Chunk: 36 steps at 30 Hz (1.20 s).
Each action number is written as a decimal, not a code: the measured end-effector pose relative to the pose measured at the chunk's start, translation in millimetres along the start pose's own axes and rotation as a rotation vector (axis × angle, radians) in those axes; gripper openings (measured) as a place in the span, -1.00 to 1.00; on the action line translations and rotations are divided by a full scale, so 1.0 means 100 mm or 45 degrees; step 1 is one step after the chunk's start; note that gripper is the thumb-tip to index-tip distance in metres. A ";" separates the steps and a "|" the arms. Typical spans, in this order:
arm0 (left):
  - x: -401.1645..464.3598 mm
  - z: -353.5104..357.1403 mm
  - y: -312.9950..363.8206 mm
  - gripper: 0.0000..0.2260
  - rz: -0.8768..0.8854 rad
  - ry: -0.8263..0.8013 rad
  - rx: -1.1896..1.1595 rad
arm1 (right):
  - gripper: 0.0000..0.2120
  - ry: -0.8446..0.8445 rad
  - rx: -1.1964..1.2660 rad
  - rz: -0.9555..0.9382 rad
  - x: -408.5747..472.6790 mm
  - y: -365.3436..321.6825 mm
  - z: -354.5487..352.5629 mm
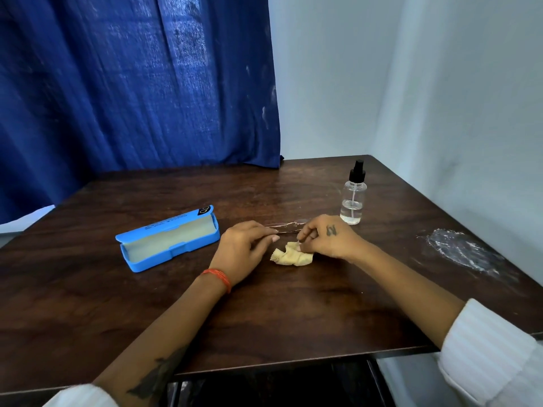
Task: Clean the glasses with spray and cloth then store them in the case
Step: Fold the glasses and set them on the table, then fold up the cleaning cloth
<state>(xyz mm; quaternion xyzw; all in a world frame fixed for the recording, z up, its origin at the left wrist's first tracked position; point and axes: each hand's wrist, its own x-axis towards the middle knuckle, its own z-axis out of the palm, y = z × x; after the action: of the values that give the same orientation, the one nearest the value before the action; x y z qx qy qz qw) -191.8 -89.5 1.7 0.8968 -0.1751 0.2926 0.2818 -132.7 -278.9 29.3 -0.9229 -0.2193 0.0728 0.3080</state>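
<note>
Thin-framed glasses (289, 226) lie on the dark wooden table (293, 312), between my two hands. My left hand (245, 249) pinches the frame at its left end. My right hand (326, 237) grips the frame's right end, fingers curled. A crumpled yellow cloth (291, 255) lies on the table just below my right hand, touching its fingers. The blue glasses case (169, 239) lies open to the left, nothing inside it. A clear spray bottle (353, 195) with a black nozzle stands upright behind my right hand.
A blue curtain (132, 83) hangs behind the table. White walls close the right side. A whitish smear (461, 251) marks the table at the right. The table's front edge runs just under my forearms.
</note>
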 end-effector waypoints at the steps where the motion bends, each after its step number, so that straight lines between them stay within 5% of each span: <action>1: 0.00 -0.01 0.05 -0.83 -0.100 -0.022 -0.072 | -0.84 -0.049 0.019 0.032 0.01 -0.03 0.00; 5: 0.01 -0.03 0.18 -0.74 -0.394 -0.140 -0.305 | -0.90 -0.134 0.088 0.024 -0.02 -0.11 -0.04; 11: 0.09 -0.15 0.31 -0.58 -0.525 -0.321 -0.743 | -0.93 -0.155 0.303 -0.188 -0.22 -0.34 -0.27; 18: 0.06 -0.34 0.45 -0.87 -0.542 -0.318 -1.088 | -0.98 -0.055 0.606 -0.202 -0.32 -0.57 -0.52; 22: -0.04 -0.45 0.48 -0.78 -0.663 -0.459 -1.321 | -0.90 -0.072 0.908 -0.117 -0.36 -0.58 -0.56; 27: -0.19 -0.52 0.43 -0.73 -0.819 -0.647 -1.291 | -0.90 0.007 0.991 -0.030 -0.33 -0.50 -0.53; 36: -0.25 -0.66 0.10 -0.91 -1.167 -0.481 -0.961 | -0.96 -0.055 0.889 0.247 -0.23 -0.25 -0.29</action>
<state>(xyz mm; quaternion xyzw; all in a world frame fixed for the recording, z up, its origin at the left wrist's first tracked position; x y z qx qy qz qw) -244.0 -53.6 34.6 0.7558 0.0894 -0.1037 0.6404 -154.4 -286.5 67.7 -0.7770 -0.0991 0.1915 0.5914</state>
